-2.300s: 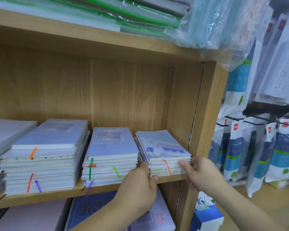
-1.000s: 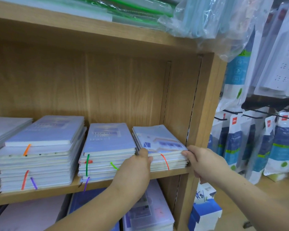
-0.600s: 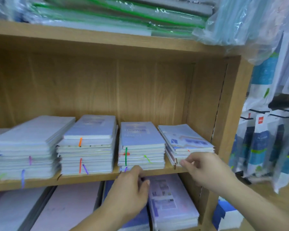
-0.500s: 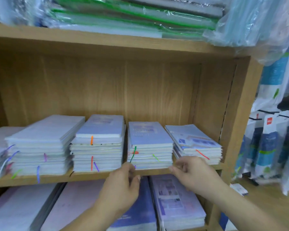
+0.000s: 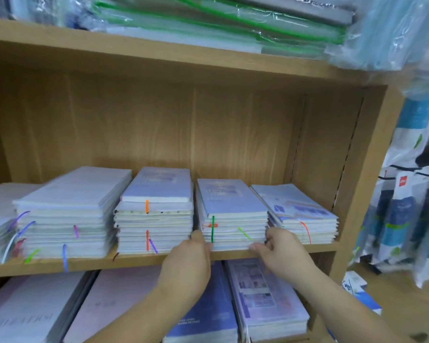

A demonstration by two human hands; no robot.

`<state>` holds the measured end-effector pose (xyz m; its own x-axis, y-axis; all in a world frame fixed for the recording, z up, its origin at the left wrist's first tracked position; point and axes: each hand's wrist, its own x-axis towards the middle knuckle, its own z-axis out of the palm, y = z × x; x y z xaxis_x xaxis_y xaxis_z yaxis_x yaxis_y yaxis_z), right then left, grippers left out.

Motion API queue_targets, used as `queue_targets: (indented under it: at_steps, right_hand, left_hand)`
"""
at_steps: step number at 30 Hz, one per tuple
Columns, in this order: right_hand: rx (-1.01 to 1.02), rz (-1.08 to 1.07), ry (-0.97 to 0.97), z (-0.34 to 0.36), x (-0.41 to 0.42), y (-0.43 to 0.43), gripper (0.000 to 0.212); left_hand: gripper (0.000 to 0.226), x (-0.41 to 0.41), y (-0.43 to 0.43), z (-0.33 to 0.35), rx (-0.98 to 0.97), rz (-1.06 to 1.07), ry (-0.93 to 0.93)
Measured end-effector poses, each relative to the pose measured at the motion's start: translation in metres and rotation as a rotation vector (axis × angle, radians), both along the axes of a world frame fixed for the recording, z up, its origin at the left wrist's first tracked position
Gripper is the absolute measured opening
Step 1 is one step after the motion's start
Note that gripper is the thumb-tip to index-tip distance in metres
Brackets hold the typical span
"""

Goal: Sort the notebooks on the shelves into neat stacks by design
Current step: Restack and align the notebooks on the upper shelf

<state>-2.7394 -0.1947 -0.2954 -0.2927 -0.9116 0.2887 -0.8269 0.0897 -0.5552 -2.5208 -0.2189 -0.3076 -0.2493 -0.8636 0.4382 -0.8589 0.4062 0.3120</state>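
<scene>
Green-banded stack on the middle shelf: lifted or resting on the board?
Resting flat. The green-banded stack meets the shelf board along its bottom front edge; left hand and right hand touch its lower corners, grip unclear.

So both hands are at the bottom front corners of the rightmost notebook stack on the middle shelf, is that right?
Not quite. The head view shows the left hand and right hand at the bottom front corners of the second stack from the right, the one with the green ribbon, on the middle shelf.
</scene>
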Motion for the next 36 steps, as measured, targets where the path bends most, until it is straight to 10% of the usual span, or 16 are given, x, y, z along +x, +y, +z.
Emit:
queue_targets:
  at_steps: [16,23,36]
  right_hand:
    - [0.008,0.018,0.036,0.008,-0.006,0.011,0.046]
    - [-0.057,-0.064,-0.474,0.002,0.014,0.013,0.026]
    - [-0.115,-0.114,-0.666,0.005,0.027,0.017,0.026]
  left_hand:
    - [0.018,0.020,-0.006,-0.017,0.076,-0.216,0.335]
    - [0.018,0.026,-0.005,-0.030,0.111,-0.243,0.513]
    - [0.013,0.030,-0.002,-0.018,0.161,-0.276,0.423]
